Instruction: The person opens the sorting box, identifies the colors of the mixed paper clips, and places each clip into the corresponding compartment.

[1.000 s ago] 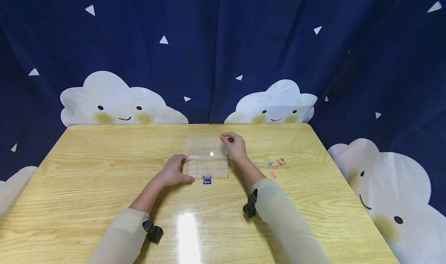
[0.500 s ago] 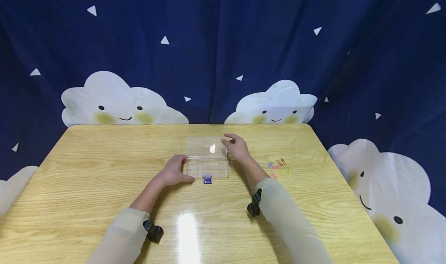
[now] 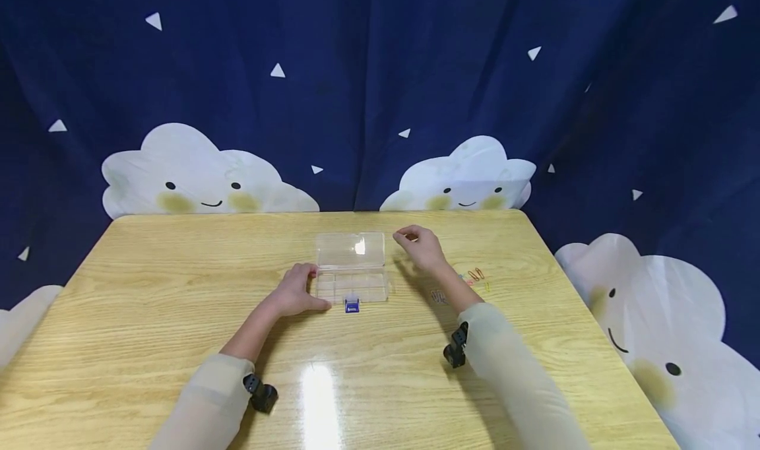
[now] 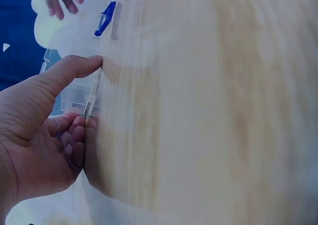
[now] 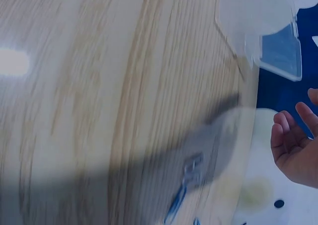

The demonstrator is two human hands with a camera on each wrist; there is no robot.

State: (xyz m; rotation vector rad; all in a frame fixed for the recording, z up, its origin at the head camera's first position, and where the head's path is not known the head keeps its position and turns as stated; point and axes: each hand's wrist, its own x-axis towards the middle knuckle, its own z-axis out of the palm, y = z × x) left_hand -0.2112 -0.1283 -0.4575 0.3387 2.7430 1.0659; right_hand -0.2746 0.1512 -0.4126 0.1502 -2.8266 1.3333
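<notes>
A clear plastic compartment box point(image 3: 361, 280) lies on the table with its lid point(image 3: 338, 249) raised at the back and its blue latch point(image 3: 352, 306) at the front. My left hand point(image 3: 295, 291) holds the box's left end, thumb at the front corner, fingers by the hinge side; the left wrist view shows the curled fingers point(image 4: 77, 135) against that end. To the right of the lid, my right hand point(image 3: 423, 247) hovers in the air, apart from it, fingers loosely bent and nothing visible in them.
Several coloured paperclips point(image 3: 476, 275) lie on the wooden table point(image 3: 208, 252) right of the box, partly behind my right forearm. Pale paperclips point(image 3: 438, 296) lie nearer the box; a blue paperclip point(image 5: 175, 203) shows in the right wrist view. A dark blue curtain point(image 3: 356, 74) hangs behind.
My right hand has left the lid's right corner and moved right, toward the paperclips. The lid stays raised, and my left hand keeps its place on the box.
</notes>
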